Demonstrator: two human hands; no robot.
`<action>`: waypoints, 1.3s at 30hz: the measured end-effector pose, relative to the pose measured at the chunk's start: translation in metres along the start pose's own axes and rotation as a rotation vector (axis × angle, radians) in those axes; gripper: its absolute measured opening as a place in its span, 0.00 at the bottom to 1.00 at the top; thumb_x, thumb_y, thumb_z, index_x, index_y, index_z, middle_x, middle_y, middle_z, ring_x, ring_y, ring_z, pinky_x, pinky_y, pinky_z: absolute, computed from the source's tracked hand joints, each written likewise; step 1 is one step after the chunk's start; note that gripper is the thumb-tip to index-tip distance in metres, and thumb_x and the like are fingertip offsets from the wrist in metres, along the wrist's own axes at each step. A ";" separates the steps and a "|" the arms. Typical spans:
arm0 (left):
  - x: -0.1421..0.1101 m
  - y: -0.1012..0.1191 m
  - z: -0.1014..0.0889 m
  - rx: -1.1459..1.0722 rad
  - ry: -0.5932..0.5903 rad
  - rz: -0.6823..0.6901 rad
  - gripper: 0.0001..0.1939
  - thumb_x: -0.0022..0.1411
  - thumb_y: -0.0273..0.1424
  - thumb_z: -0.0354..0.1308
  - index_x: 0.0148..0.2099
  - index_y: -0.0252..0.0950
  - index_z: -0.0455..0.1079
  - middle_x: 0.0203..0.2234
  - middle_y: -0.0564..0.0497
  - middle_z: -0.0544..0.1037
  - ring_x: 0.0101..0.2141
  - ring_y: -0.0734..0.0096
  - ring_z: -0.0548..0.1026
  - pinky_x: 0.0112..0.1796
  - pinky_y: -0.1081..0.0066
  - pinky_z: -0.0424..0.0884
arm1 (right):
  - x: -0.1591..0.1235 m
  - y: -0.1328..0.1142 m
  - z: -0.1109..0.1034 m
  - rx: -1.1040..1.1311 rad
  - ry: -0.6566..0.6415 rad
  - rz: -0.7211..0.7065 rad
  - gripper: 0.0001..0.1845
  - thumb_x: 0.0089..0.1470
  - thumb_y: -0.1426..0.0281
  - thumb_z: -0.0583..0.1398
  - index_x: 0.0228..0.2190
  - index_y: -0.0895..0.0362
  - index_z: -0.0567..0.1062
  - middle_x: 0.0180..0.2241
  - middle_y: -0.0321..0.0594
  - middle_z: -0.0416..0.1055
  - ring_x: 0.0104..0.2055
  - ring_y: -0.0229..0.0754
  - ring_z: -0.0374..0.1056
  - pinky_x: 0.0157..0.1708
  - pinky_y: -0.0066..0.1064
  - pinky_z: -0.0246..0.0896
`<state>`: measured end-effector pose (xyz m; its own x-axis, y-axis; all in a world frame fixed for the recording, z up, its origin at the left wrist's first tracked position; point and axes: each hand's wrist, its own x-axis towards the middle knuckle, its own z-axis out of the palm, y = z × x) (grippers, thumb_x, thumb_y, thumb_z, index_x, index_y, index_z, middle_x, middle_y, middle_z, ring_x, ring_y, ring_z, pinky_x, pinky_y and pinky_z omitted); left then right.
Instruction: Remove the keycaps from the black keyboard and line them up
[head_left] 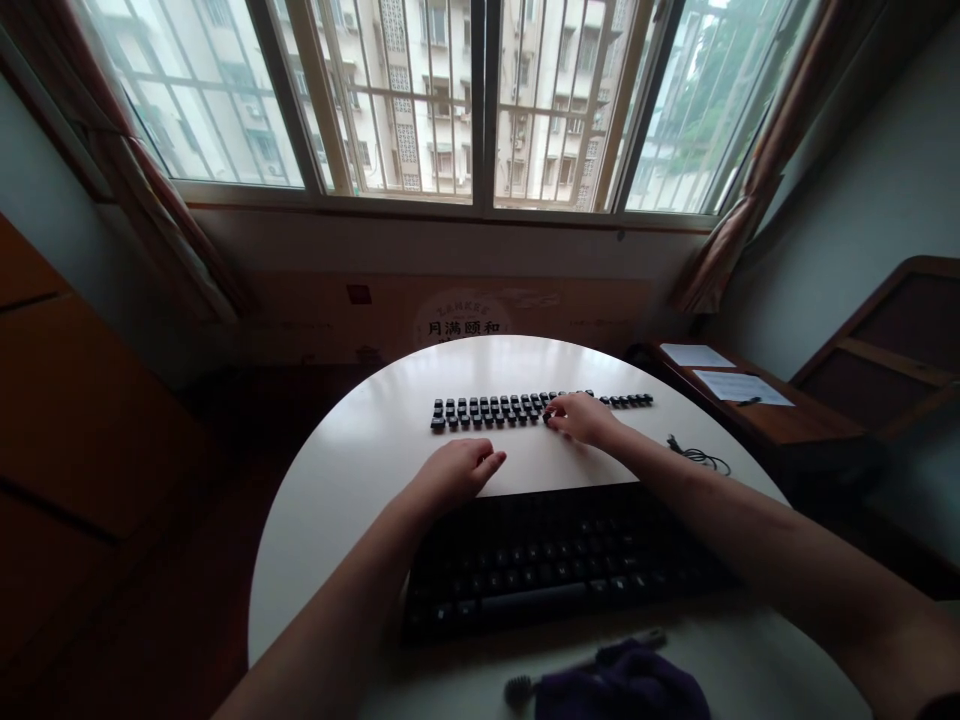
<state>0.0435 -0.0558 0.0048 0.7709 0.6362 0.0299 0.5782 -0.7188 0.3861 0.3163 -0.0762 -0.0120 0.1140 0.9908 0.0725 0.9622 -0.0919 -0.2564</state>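
Note:
A black keyboard lies on the white round table, some of its keys missing in the far part. Beyond it, loose black keycaps stand in rows. My right hand is at the right part of these rows, its fingertips closed on a keycap at the near row. My left hand rests on the table between the keyboard and the keycaps. Its fingers are loosely bent and the thumb lies apart, with nothing seen in it. My forearms cover the keyboard's left and right ends.
A purple cloth and a small brush lie at the near edge of the table. A coiled black cable is on the right. A wooden side table with papers stands beyond, and a barred window is ahead.

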 end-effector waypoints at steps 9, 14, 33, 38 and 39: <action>-0.001 0.003 -0.002 -0.035 -0.068 0.045 0.24 0.69 0.46 0.45 0.29 0.37 0.69 0.26 0.48 0.76 0.30 0.63 0.72 0.29 0.68 0.61 | -0.001 0.003 0.003 0.016 0.059 0.028 0.15 0.57 0.68 0.62 0.46 0.50 0.79 0.40 0.37 0.81 0.38 0.42 0.76 0.33 0.28 0.63; -0.003 0.005 -0.003 -0.045 -0.084 0.049 0.23 0.68 0.46 0.46 0.28 0.37 0.68 0.26 0.48 0.76 0.29 0.63 0.72 0.29 0.69 0.61 | 0.002 0.003 0.006 0.021 0.077 0.023 0.10 0.57 0.68 0.62 0.41 0.49 0.81 0.40 0.35 0.81 0.42 0.44 0.76 0.36 0.28 0.64; -0.004 0.005 -0.005 -0.038 -0.123 0.044 0.24 0.69 0.46 0.44 0.27 0.37 0.67 0.26 0.48 0.75 0.28 0.64 0.70 0.29 0.68 0.59 | -0.033 0.000 -0.021 0.234 0.327 -0.033 0.20 0.65 0.60 0.53 0.40 0.58 0.80 0.38 0.47 0.80 0.38 0.47 0.75 0.39 0.34 0.67; -0.002 0.003 -0.003 -0.030 -0.157 0.026 0.24 0.69 0.45 0.44 0.27 0.37 0.67 0.26 0.49 0.75 0.27 0.66 0.70 0.28 0.69 0.58 | -0.095 0.007 -0.040 0.647 0.417 -0.092 0.36 0.68 0.50 0.40 0.38 0.58 0.79 0.38 0.47 0.78 0.39 0.47 0.75 0.37 0.35 0.71; -0.001 0.003 -0.002 -0.033 -0.160 0.022 0.24 0.69 0.46 0.45 0.27 0.37 0.67 0.26 0.49 0.75 0.27 0.66 0.70 0.28 0.69 0.58 | -0.106 0.008 -0.040 0.758 0.401 -0.088 0.38 0.67 0.48 0.38 0.36 0.57 0.79 0.34 0.46 0.78 0.36 0.45 0.75 0.35 0.34 0.70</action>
<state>0.0439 -0.0577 0.0076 0.8176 0.5656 -0.1079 0.5537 -0.7209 0.4168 0.3220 -0.1857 0.0166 0.2628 0.8685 0.4202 0.5632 0.2155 -0.7977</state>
